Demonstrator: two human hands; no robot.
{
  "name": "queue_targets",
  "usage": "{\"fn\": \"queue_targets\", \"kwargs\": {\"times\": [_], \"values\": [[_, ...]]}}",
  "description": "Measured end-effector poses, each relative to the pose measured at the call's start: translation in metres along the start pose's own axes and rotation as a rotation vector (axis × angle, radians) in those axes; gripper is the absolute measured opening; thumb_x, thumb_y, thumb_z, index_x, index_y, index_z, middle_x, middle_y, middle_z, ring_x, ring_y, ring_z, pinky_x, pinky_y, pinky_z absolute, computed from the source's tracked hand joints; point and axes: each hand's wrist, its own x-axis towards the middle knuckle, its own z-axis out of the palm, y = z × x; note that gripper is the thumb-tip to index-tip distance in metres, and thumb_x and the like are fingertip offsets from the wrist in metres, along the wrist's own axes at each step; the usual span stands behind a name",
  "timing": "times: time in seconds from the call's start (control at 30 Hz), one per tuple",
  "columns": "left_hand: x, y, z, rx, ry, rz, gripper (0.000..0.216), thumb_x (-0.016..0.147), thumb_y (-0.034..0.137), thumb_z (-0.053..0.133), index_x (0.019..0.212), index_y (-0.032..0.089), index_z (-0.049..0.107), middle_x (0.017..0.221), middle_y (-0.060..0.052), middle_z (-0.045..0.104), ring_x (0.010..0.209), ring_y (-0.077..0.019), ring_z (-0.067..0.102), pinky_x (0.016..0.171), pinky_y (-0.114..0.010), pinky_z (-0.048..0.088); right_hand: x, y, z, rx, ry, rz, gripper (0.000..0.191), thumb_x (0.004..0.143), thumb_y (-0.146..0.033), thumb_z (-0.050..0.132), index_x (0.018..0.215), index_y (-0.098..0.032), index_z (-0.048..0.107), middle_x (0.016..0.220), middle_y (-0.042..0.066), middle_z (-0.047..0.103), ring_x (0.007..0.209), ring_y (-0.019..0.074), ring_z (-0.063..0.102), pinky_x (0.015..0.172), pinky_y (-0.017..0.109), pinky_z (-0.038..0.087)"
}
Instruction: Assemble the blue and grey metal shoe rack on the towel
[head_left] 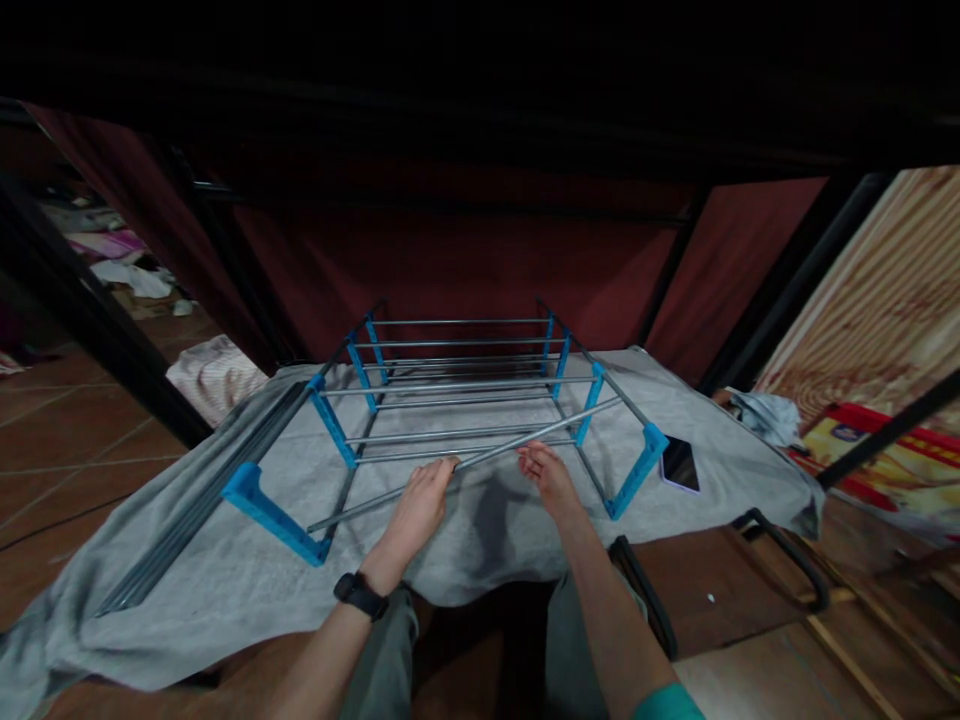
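Observation:
A loose grey metal rod [499,449] lies slanted across the front of a rack made of metal tubes and blue plastic brackets [274,520]. My left hand [427,500] is closed around the rod near its middle, with a dark watch on the wrist. The rod's left end is beside the base of the front left bracket, and its right end is raised near the right side of the rack. Just under the rod, my right hand [549,478] has its fingers loosely bent and apart; whether a fingertip touches the rod is unclear. The front right bracket [637,472] stands upright.
Several spare metal tubes [202,500] lie on the grey cloth [480,550] at the left. A phone [680,465] rests right of the rack. Dark red curtain [465,260] and black frame posts stand behind. A brown chair seat [705,590] is at lower right.

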Motion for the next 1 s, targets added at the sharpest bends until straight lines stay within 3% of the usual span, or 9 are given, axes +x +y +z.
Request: {"fn": "queue_targets", "kwargs": {"times": [0.13, 0.27, 0.37, 0.67, 0.83, 1.0], "values": [[-0.005, -0.018, 0.013, 0.068, -0.085, -0.035, 0.049, 0.095, 0.001, 0.033, 0.134, 0.015, 0.06, 0.117, -0.014, 0.071, 0.112, -0.0284, 0.066, 0.098, -0.044, 0.05, 0.0, -0.008, -0.002, 0.055, 0.012, -0.017, 0.029, 0.061, -0.028, 0.078, 0.088, -0.023, 0.071, 0.084, 0.001, 0.079, 0.074, 0.0153, 0.07, 0.071, 0.028, 0.056], [-0.009, -0.031, 0.023, 0.087, -0.155, -0.07, 0.055, 0.093, -0.001, 0.031, 0.137, 0.013, 0.06, 0.117, -0.014, 0.071, 0.112, -0.0282, 0.066, 0.099, -0.044, 0.049, 0.001, -0.012, -0.007, 0.117, -0.026, -0.059, 0.031, 0.064, -0.03, 0.078, 0.094, -0.024, 0.072, 0.098, 0.003, 0.081, 0.082, 0.0165, 0.073, 0.075, 0.03, 0.059], [-0.011, -0.038, 0.031, 0.036, -0.18, -0.066, 0.053, 0.096, 0.002, 0.029, 0.138, 0.012, 0.06, 0.116, -0.014, 0.071, 0.111, -0.0276, 0.066, 0.098, -0.042, 0.05, 0.004, -0.01, -0.011, 0.119, 0.023, -0.1, 0.028, 0.066, -0.034, 0.084, 0.089, -0.024, 0.072, 0.094, 0.002, 0.08, 0.08, 0.0155, 0.073, 0.076, 0.03, 0.059], [-0.023, -0.048, 0.042, -0.078, -0.03, -0.021, 0.038, 0.106, 0.034, 0.038, 0.13, 0.018, 0.063, 0.11, -0.013, 0.073, 0.104, -0.0291, 0.07, 0.094, -0.045, 0.054, 0.01, -0.003, -0.011, 0.088, 0.127, -0.187, 0.042, 0.058, -0.045, 0.093, 0.067, -0.022, 0.06, 0.076, 0.001, 0.075, 0.061, 0.0124, 0.066, 0.065, 0.028, 0.059], [-0.029, -0.059, 0.043, -0.002, -0.024, -0.072, 0.038, 0.105, 0.04, 0.038, 0.116, 0.02, 0.068, 0.104, -0.012, 0.075, 0.1, -0.0314, 0.072, 0.09, -0.047, 0.053, 0.011, -0.003, -0.018, 0.117, 0.191, -0.235, 0.037, 0.061, -0.039, 0.091, 0.07, -0.023, 0.059, 0.079, 0.001, 0.076, 0.068, 0.0156, 0.07, 0.07, 0.032, 0.061], [-0.039, -0.069, 0.046, 0.02, -0.013, -0.131, 0.039, 0.103, 0.039, 0.039, 0.115, 0.02, 0.07, 0.104, -0.012, 0.076, 0.097, -0.0305, 0.073, 0.09, -0.046, 0.054, 0.014, -0.002, -0.025, 0.145, 0.232, -0.278, 0.032, 0.062, -0.036, 0.087, 0.075, -0.024, 0.061, 0.083, 0.001, 0.078, 0.072, 0.0163, 0.071, 0.071, 0.032, 0.061]]}}
